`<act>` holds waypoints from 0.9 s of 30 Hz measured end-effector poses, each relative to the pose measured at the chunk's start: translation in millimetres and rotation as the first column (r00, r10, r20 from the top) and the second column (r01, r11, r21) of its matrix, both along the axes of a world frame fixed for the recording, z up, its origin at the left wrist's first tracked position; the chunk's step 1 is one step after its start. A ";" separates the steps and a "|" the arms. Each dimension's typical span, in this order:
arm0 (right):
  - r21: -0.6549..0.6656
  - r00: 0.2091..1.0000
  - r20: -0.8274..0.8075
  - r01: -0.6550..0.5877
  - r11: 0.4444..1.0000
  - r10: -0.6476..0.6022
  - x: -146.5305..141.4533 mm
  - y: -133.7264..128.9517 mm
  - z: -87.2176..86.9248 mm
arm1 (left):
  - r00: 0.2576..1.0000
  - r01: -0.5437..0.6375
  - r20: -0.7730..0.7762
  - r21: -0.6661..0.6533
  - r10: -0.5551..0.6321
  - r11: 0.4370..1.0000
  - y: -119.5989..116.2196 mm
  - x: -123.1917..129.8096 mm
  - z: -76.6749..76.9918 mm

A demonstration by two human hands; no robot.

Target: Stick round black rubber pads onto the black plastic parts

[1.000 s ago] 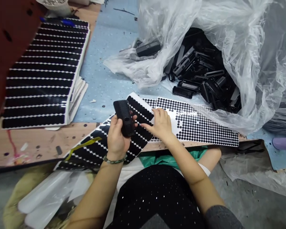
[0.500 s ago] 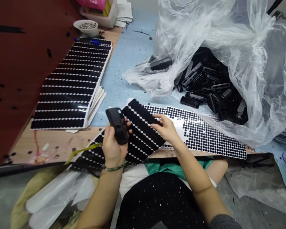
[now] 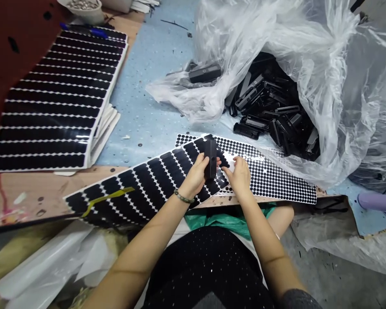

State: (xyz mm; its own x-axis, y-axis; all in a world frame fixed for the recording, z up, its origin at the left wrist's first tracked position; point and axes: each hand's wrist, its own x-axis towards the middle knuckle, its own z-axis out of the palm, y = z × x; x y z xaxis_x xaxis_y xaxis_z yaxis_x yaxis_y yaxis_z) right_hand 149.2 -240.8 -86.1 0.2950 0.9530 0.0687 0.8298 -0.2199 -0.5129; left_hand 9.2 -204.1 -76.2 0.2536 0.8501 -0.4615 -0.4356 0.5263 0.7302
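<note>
Casing (image 3: 210, 159), mid-length, in left grip (image 3: 195, 175)

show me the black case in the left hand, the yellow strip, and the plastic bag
Black case (image 3: 210, 159): head view, its visible side
Yellow strip (image 3: 113, 195): head view, mid-length
Plastic bag (image 3: 336, 90): head view, crumpled wall

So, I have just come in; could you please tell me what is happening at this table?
A person is working bare-handed at a table. The left hand holds a black part above a striped sheet. The right hand is just beside it, half curled; whether it holds something small, I cannot tell. The striped sheet partly covers a dotted sheet. More black parts lie in an open plastic bag, farther back.
</note>
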 end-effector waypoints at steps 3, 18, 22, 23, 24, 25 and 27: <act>0.027 0.998 -0.041 -0.040 0.999 0.041 4.9 -2.6 -3.0 | 1.000 -0.013 0.024 0.017 0.012 1.000 1.0 5.6 -2.3; 0.110 0.439 -0.899 0.234 0.966 -0.003 8.8 -11.5 32.6 | 0.969 -0.042 0.246 0.133 0.008 0.990 -7.8 -3.8 6.9; 0.158 0.345 -0.937 0.262 0.952 0.060 -3.1 -18.7 57.5 | 0.966 -0.026 0.254 0.255 -0.041 0.967 -23.9 -4.7 22.5; 0.177 0.355 -0.932 0.261 0.949 0.076 -5.8 -19.8 62.0 | 0.969 -0.027 0.244 0.271 -0.041 0.962 -26.9 -4.2 25.6; 0.195 0.373 -0.923 0.256 0.947 0.089 -8.1 -20.7 65.4 | 0.972 -0.035 0.233 0.282 -0.033 0.959 -29.3 -3.5 28.5; 0.211 0.397 -0.912 0.247 0.946 0.100 -9.7 -21.4 67.9 | 0.975 -0.046 0.221 0.288 -0.020 0.957 -31.2 -2.6 31.2; 0.241 0.450 -0.885 0.225 0.944 0.118 -11.3 -22.4 70.4 | 0.980 -0.068 0.196 0.290 0.010 0.955 -33.9 -0.9 36.4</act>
